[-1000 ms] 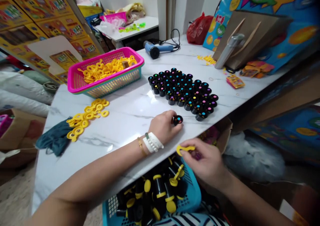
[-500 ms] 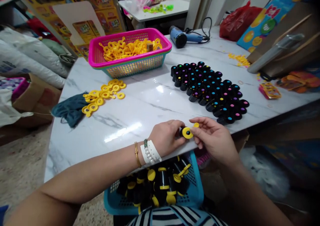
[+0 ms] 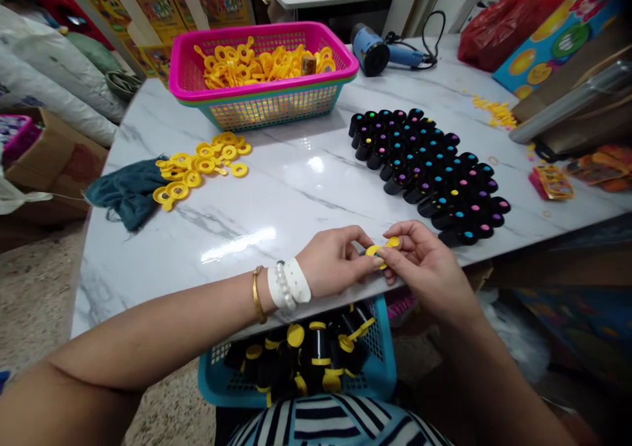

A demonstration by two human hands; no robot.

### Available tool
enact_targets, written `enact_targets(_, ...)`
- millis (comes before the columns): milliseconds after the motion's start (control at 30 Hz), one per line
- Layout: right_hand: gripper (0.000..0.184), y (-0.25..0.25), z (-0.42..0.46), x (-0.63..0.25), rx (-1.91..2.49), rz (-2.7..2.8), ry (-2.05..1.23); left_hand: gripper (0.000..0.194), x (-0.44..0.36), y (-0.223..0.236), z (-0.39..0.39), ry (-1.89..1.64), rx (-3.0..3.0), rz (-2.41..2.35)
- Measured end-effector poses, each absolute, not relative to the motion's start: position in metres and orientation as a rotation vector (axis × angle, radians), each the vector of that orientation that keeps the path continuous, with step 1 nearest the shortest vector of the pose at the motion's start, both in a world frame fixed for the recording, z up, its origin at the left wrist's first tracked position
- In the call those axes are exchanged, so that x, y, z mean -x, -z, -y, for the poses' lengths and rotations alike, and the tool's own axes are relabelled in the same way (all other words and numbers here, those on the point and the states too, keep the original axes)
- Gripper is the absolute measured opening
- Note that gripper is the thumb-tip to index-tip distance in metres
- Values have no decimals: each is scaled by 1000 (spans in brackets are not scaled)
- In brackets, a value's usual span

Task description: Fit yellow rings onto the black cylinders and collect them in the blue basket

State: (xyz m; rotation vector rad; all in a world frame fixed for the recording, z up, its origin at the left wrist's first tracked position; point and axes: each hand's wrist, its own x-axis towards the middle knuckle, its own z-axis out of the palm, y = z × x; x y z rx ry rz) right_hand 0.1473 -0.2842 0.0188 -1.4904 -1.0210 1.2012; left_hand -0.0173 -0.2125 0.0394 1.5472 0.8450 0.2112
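Note:
My left hand (image 3: 333,262) and my right hand (image 3: 427,268) meet above the near edge of the white marble-patterned table (image 3: 148,268). Between their fingertips is a yellow plastic ring with a tab (image 3: 378,254). The fingers of both hands pinch it, and they hide the small black cylinder that my left hand held a moment ago. Several black cylinders with coloured dots (image 3: 424,170) stand in a tight group beyond my hands. Loose yellow rings (image 3: 202,166) lie to the left, beside a crumpled teal cloth (image 3: 131,193).
A pink and teal plastic basket (image 3: 261,107) full of yellow rings stands at the back of the table. Below the table edge, a blue basket (image 3: 212,380) holds black cylinders fitted with yellow parts. A blue hair dryer (image 3: 380,52) and a red plastic bag (image 3: 503,28) lie beyond.
My right hand has come up from below the table edge and joined my left. The yellow ring has moved onto the black piece, and the view has shifted as my head moved.

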Motion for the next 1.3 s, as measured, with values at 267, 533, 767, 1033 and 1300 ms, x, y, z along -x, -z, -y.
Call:
enact_targets(267, 39, -15, 290, -143, 1457, 1019, -1144, 16, 11, -37, 213, -167, -1002, -820)
enact_targets(533, 41, -26, 291, -154, 1484, 1192, -1340, 16, 8, -39, 208, -131, -1049, -805)
enact_targets(767, 40, -22, 289, -153, 1460, 1124, -1350, 16, 11, -31, 211, -196, -1330, -815)
enact_targets(1033, 24, -7, 295, -154, 1373, 964, -1142, 28, 24, -20, 221, -549, -2157, -677)
enact_targets(1300, 31, -24, 272, -178, 1278, 861, -1737, 24, 21, -11, 211, -627, -2246, -580)
